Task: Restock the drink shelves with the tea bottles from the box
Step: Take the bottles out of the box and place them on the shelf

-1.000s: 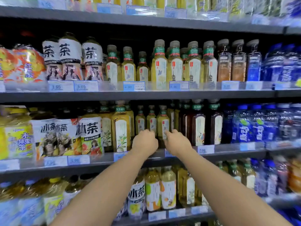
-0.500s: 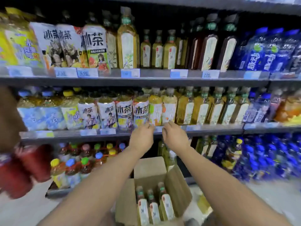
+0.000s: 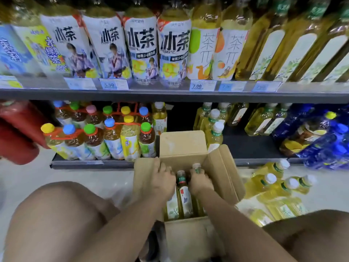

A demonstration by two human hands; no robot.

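Both hands have dropped from the shelf edge, where they hovered half a second ago, down into the open cardboard box (image 3: 182, 146) on the floor, and the view has tilted down with them. From the head camera, the left hand (image 3: 164, 178) is curled over the top of a bottle it hides, so whether it has closed on that bottle cannot be told; the right hand (image 3: 199, 181) is wrapped round the neck of a tea bottle (image 3: 196, 167) whose cap shows above the fingers. Another tea bottle (image 3: 182, 190) stands upright between the two hands, with more packed around it. To lift well, I judge each hand should grip low on the neck, pull straight up so the neighbours do not tip, and clear the box flaps before turning toward the gap on the bottom shelf (image 3: 245, 146).
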